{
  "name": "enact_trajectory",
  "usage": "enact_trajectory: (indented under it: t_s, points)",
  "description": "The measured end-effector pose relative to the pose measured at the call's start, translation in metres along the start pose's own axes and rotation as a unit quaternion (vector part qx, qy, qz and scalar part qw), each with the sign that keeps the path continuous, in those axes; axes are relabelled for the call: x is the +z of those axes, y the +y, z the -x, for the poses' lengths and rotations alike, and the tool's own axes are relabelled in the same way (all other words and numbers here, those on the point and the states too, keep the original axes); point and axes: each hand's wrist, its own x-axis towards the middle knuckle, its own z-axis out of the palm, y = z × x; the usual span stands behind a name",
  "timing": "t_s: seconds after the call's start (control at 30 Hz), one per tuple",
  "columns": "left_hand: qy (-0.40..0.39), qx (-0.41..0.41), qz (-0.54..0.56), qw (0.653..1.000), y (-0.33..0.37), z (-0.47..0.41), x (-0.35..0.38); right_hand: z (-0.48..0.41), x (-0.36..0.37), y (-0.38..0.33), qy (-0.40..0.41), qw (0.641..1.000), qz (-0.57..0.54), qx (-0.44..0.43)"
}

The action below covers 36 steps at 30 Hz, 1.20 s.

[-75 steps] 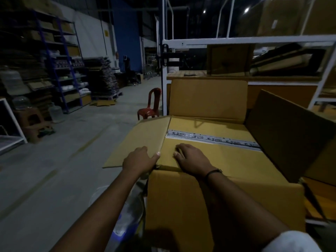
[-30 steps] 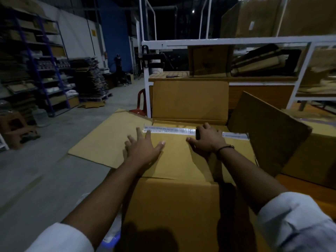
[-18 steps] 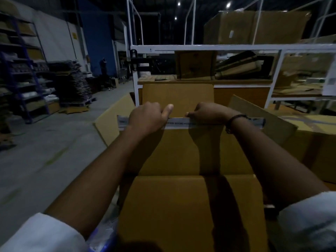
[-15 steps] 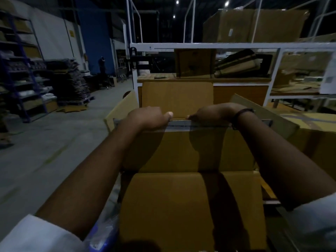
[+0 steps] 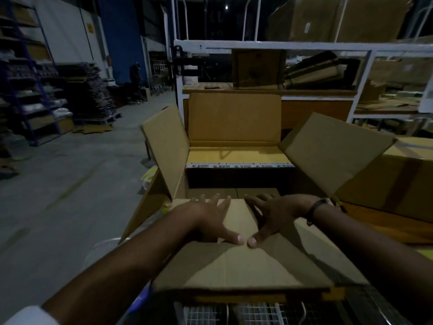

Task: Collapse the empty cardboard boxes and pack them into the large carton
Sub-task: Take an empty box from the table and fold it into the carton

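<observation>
Carton (image 5: 234, 118) open, inside dim; left hand (image 5: 206, 216), right hand (image 5: 274, 214) on near flap (image 5: 234, 263).

dim indoor light, the whole frame underexposed and grainy. one small ceiling lamp (image 5: 226, 7) glows at the top centre, with near-black around it. the brightest patch is the yellow panel (image 5: 236, 156) at the centre, lit from above. the left hand (image 5: 206, 219) and right hand (image 5: 274, 215) throw dark wedge shadows across the near flap (image 5: 236, 261) in the lower centre, and their fingertips are smeared by motion blur. the bottom edge is almost black. wide-angle distortion bends the white rack (image 5: 281, 46) at the upper right and the murky shelves (image 5: 28, 90) at the left edge.
</observation>
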Motion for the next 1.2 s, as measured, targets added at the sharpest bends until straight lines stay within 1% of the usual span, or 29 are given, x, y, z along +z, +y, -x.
enact_trajectory:
  t_s: [0.07,0.2,0.3,0.4,0.5,0.57,0.63,0.7,0.77,0.83,0.93,1.03,1.1,1.2]
  points:
    - [0.049,0.002,-0.012,0.999,-0.002,-0.007,0.009,-0.011,0.013,-0.004,0.068,0.997,0.028,0.002]
    - [0.152,-0.005,-0.038,0.988,0.000,-0.017,0.025,-0.025,0.041,-0.009,0.179,0.983,0.040,0.014]
    - [0.247,-0.009,-0.060,0.967,0.005,-0.023,0.043,-0.030,0.071,-0.013,0.291,0.954,0.062,0.021]
    - [0.309,-0.011,-0.065,0.949,0.006,-0.028,0.063,-0.042,0.097,-0.010,0.368,0.929,0.041,0.022]
    - [0.367,0.007,-0.056,0.928,0.000,-0.030,0.073,-0.053,0.108,-0.006,0.440,0.897,0.042,0.008]
    - [0.373,0.017,-0.033,0.927,-0.006,-0.030,0.070,-0.053,0.104,-0.001,0.434,0.900,0.035,-0.005]
    - [0.352,0.024,-0.010,0.936,-0.014,-0.029,0.065,-0.048,0.092,0.013,0.388,0.921,0.009,-0.018]
    - [0.329,0.028,0.008,0.944,-0.022,-0.027,0.060,-0.042,0.084,0.032,0.360,0.933,-0.017,-0.020]
    - [0.319,0.015,0.022,0.947,-0.031,-0.024,0.057,-0.036,0.085,0.050,0.363,0.931,-0.037,-0.007]
    - [0.323,-0.009,0.025,0.946,-0.035,-0.022,0.054,-0.033,0.091,0.061,0.384,0.922,-0.045,0.018]
    - [0.342,-0.024,0.015,0.939,-0.032,-0.021,0.057,-0.034,0.098,0.064,0.422,0.905,-0.034,0.041]
    - [0.367,-0.026,0.020,0.930,-0.030,-0.021,0.061,-0.038,0.102,0.062,0.445,0.894,-0.018,0.042]
    - [0.370,-0.016,0.028,0.929,-0.031,-0.019,0.062,-0.039,0.104,0.064,0.444,0.895,-0.018,0.038]
    - [0.363,-0.003,0.045,0.931,-0.037,-0.014,0.063,-0.034,0.101,0.074,0.406,0.913,-0.033,0.024]
